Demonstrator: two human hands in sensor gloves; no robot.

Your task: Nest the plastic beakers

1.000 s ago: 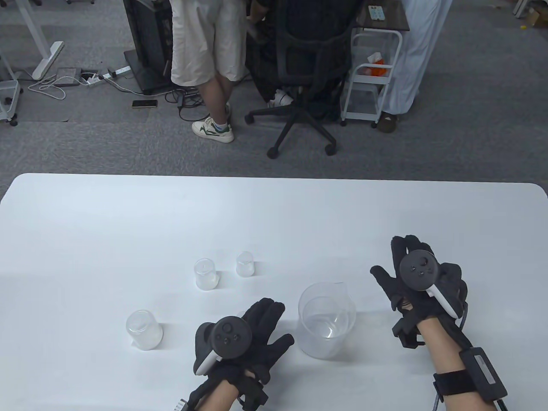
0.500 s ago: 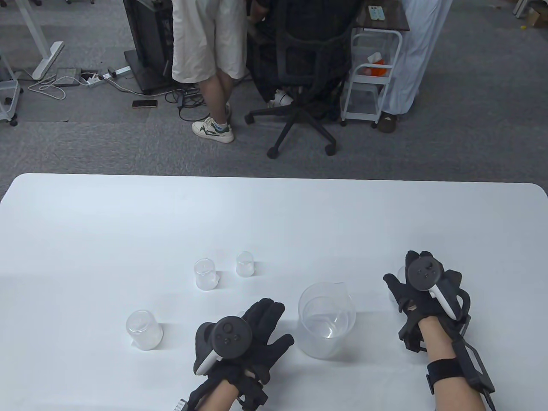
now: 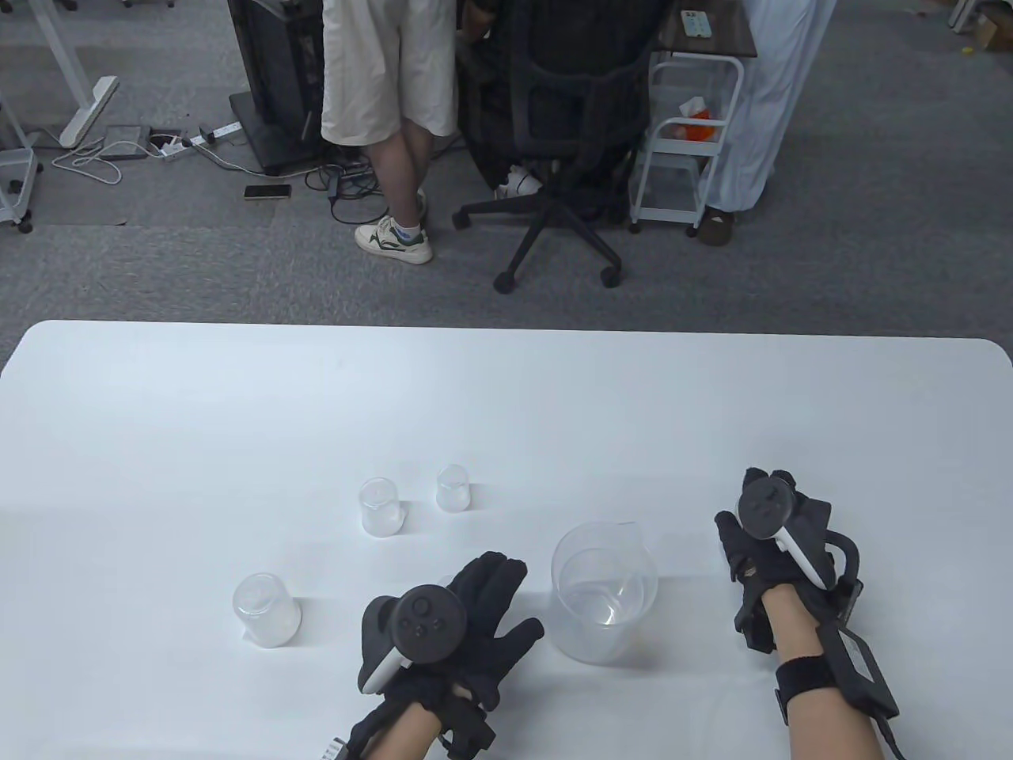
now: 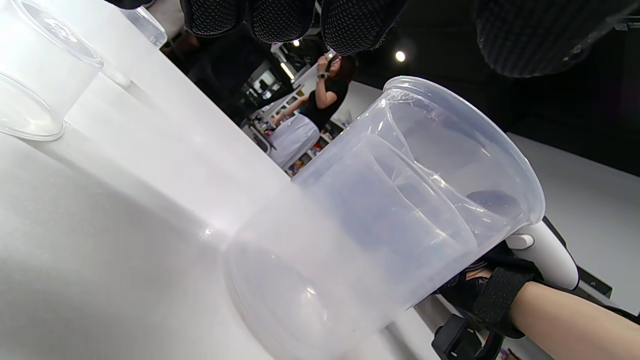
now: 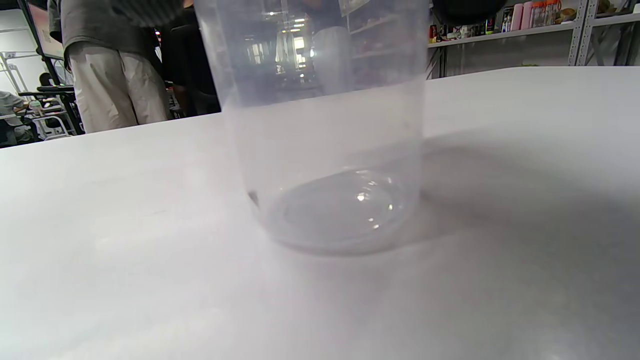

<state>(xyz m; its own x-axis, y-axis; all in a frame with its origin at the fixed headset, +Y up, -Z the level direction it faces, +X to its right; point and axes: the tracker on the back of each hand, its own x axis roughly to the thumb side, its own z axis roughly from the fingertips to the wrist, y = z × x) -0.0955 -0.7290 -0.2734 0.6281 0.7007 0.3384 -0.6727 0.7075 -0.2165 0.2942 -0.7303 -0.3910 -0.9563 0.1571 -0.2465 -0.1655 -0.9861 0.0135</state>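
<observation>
A large clear beaker (image 3: 605, 590) (image 4: 400, 200) stands near the table's front with a smaller clear beaker nested inside it. To its left my left hand (image 3: 495, 590) lies flat on the table, fingers spread and holding nothing. To its right my right hand (image 3: 748, 522) stands on its side, curled round a clear medium beaker (image 5: 325, 140) that rests upright on the table; the table view hides that beaker behind the hand. Two small beakers (image 3: 378, 507) (image 3: 453, 487) stand farther back. Another beaker (image 3: 265, 609) sits bottom up at the left.
The white table (image 3: 237, 412) stretches wide behind and to both sides of the beakers. Beyond its far edge are an office chair (image 3: 562, 134), a white cart (image 3: 684, 142) and a standing person (image 3: 388, 95).
My right hand has drawn back toward me, turned onto its side and closed round a beaker on the table. The left hand and the other beakers stay put.
</observation>
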